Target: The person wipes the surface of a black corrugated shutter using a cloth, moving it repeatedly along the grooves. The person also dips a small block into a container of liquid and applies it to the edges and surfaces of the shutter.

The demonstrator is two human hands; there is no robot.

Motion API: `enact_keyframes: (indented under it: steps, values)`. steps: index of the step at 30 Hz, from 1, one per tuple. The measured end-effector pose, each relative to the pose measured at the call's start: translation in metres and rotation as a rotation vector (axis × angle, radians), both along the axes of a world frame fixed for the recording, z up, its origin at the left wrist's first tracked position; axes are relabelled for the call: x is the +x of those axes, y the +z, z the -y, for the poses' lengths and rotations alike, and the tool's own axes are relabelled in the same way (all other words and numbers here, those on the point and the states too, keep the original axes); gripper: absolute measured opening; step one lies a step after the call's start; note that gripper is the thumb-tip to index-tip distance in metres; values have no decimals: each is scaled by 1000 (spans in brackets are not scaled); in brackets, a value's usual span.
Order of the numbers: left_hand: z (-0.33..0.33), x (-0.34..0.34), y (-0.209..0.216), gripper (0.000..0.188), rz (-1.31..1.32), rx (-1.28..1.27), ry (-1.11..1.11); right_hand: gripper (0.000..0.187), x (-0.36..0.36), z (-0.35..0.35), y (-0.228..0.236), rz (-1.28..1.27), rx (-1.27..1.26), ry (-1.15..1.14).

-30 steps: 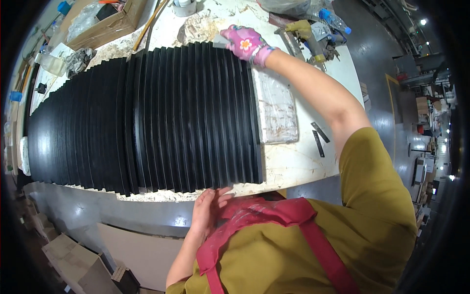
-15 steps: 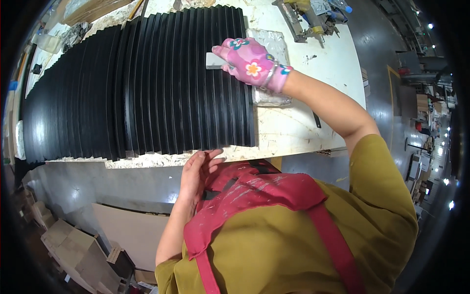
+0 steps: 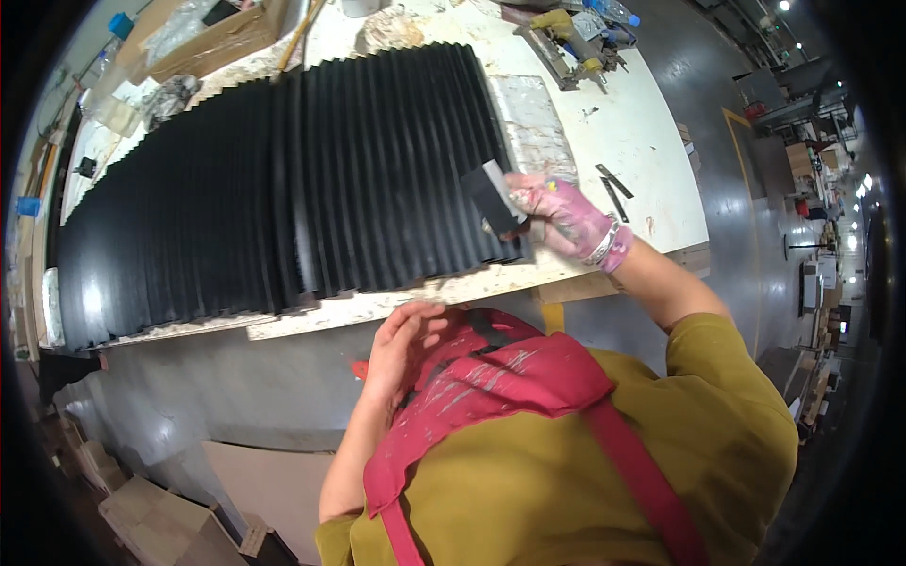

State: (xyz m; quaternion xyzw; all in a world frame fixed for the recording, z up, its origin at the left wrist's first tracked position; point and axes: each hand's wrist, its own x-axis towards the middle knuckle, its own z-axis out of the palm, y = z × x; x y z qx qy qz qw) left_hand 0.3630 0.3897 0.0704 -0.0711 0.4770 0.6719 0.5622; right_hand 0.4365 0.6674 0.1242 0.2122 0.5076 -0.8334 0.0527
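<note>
now the right hand, pinching a block, had crossed the black strips to their near edge, one pass seemingly done.

Black strips, centre left: smooth, satin, glossy at left end | block, centre right: matt dark face | glove, centre right: patterned cloth, smudged | table: smooth white top, rough stained patches | box, upper left: matt cardboard | apron, lower centre: scuffed cloth | floor, lower left: smooth, glossy

Shiny grey floor with yellow line, bright lights far right.
</note>
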Motion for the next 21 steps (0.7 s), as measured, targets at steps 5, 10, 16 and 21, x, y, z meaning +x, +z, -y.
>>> enact_keyframes:
  steps: [5,10,16,21]
  values:
    - [135,-18,-11,16,-293,-3,225,45,-47,110,-6,-150,-399,19]
    - [272,-27,1,14,-316,-148,449,41,-118,219,-4,-175,-527,172]
    - [377,-44,2,9,-442,-405,620,17,-212,307,11,-150,-341,208]
    - [421,-114,6,15,-669,-513,593,14,-277,317,23,-159,-232,144]
